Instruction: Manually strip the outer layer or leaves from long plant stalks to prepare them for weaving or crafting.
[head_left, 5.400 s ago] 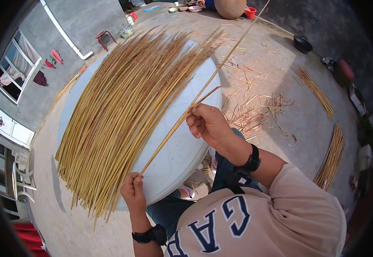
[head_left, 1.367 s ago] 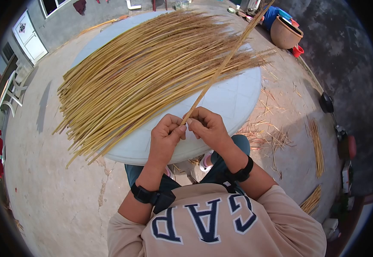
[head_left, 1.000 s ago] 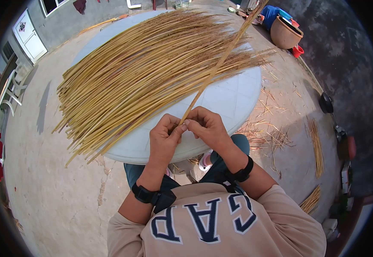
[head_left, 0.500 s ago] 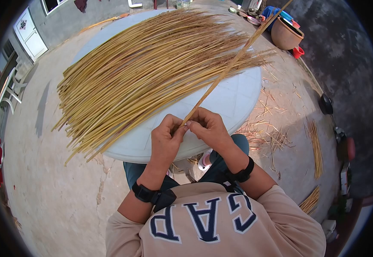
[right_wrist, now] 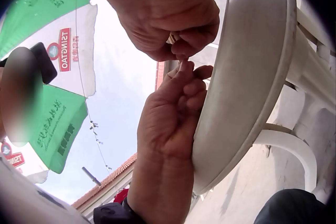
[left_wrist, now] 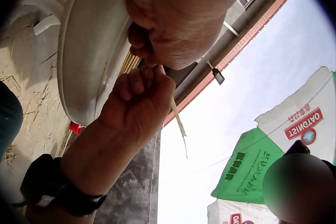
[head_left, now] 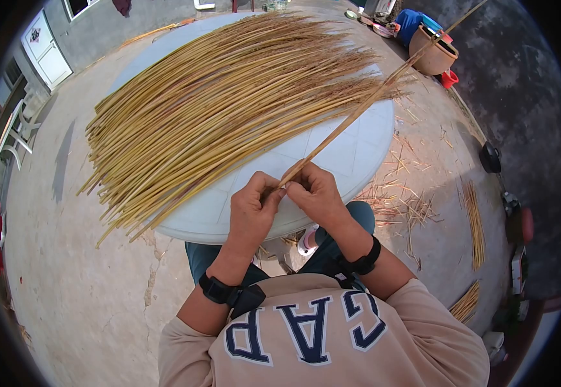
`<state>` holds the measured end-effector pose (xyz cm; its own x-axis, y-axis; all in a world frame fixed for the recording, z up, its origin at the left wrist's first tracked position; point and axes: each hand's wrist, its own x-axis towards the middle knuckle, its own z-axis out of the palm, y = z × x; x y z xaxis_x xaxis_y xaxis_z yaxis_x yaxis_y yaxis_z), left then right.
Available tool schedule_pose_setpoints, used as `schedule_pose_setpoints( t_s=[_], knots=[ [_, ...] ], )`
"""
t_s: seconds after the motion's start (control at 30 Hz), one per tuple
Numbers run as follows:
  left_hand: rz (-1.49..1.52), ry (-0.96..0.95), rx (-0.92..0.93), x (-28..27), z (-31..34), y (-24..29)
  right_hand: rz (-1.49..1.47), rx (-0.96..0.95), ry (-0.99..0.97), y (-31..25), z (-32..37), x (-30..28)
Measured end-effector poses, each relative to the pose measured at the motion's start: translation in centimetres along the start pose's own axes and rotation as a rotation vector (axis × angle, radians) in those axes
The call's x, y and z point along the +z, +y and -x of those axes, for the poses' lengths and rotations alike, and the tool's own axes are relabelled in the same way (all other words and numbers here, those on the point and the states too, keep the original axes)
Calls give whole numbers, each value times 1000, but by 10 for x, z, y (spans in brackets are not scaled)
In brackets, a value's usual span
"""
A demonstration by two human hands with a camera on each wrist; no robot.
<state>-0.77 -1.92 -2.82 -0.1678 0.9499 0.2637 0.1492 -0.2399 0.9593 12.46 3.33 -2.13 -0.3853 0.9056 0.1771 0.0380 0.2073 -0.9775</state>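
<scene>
Both hands meet over the near edge of the round white table (head_left: 193, 227). My left hand (head_left: 251, 205) pinches the lower end of one long dry stalk (head_left: 351, 120) between thumb and fingers. Beside it, with fingertips nearly touching, my right hand (head_left: 317, 195) pinches the same stalk. The stalk slants up to the far right, past the table's rim. In the left wrist view a thin pale strip (left_wrist: 179, 117) sticks out beyond the fingers. A wide layer of similar stalks (head_left: 216, 122) with feathery brown tops covers much of the table.
Straw scraps (head_left: 400, 200) litter the concrete floor to the right, with a stalk bundle (head_left: 474, 226) and another bundle (head_left: 466, 302) farther along. A clay pot (head_left: 430, 57) and red bucket (head_left: 448, 79) stand at the back right; a white chair (head_left: 17, 132) stands at left.
Since the oldest frame, the left hand has come up beside the right at the stalk's lower end. Over the last second the stalk's upper end has swung right and down; both hands stay nearly in place.
</scene>
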Motion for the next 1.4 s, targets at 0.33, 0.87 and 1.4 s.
schedule_pose_setpoints(
  t_s=[0.33,0.87,1.4],
  knots=[
    [-29,-14,-7,-1,0,4,166,5,35,-12,-1,3],
    [256,-14,-172,-8,-3,3,-19,-74,-44,-18,-8,-3],
    [-12,89,20,-1,3,0,-185,65,-41,-55,-19,-30]
  ],
)
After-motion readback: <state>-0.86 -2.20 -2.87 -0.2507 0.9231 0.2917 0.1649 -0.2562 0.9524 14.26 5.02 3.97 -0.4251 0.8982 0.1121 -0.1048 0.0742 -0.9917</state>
